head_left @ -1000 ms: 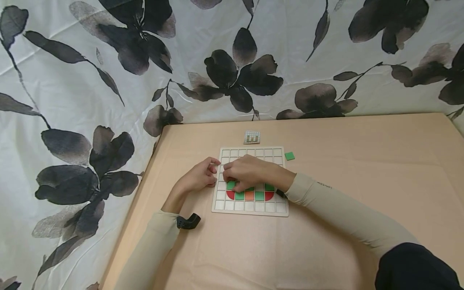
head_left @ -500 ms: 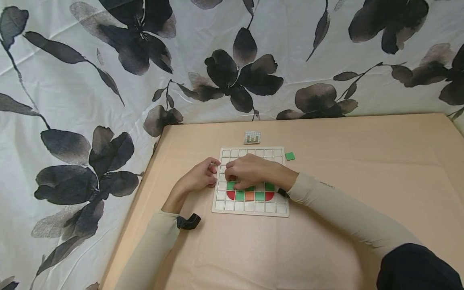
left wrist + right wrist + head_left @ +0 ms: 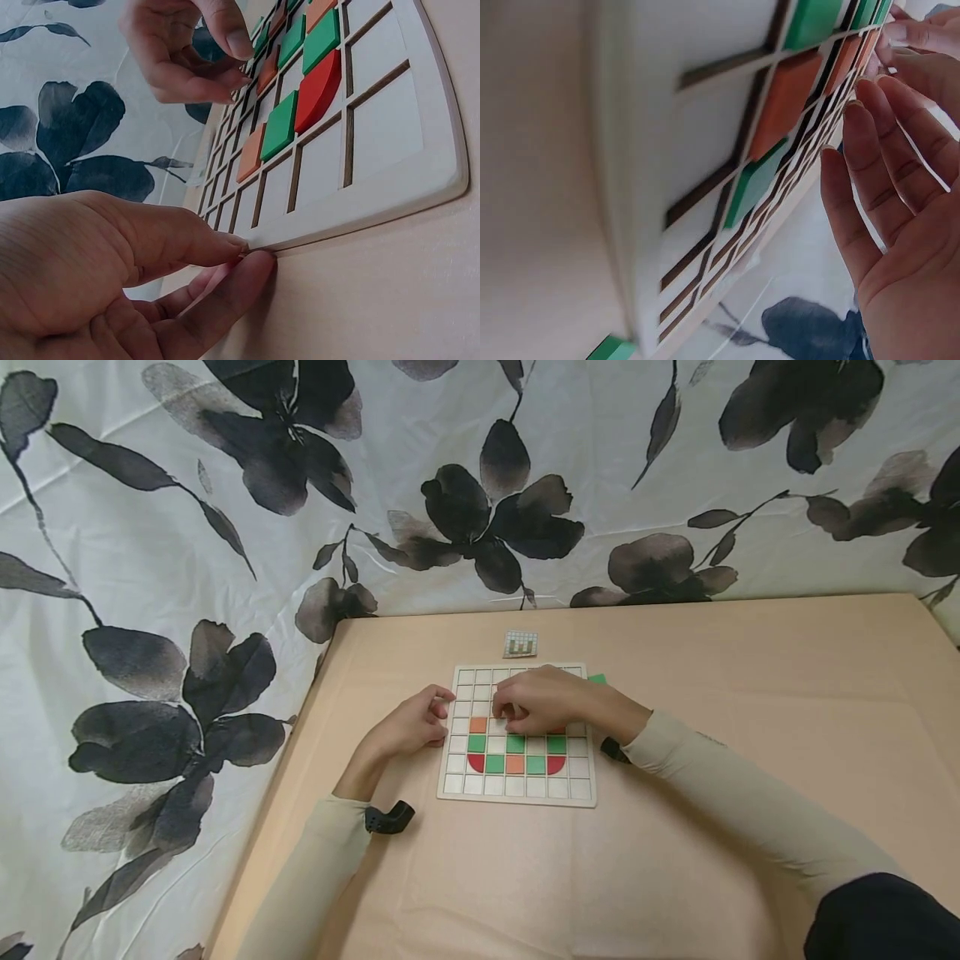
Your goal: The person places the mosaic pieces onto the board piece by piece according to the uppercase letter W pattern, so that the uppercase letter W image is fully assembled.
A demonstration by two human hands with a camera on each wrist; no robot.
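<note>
A white grid board [image 3: 517, 803] lies flat on the table, with green tiles [image 3: 514, 744], orange tiles [image 3: 477, 725] and two red rounded tiles [image 3: 556, 764] in its squares. My left hand [image 3: 411, 724] is at the board's left edge, thumb and forefinger tips close together and touching the rim in the left wrist view. My right hand [image 3: 551, 697] hovers over the upper middle of the board and hides some squares. In the right wrist view its fingers [image 3: 900, 161] are extended and apart from the tiles, holding nothing.
A small patterned card [image 3: 521, 644] lies behind the board. One loose green tile [image 3: 597, 679] rests on the table by the board's upper right corner, partly hidden by my right wrist. A floral cloth [image 3: 495, 518] hangs behind the table.
My right hand has moved right from the left part of the board, exposing an orange tile above the left green one. The left hand stays in place.
</note>
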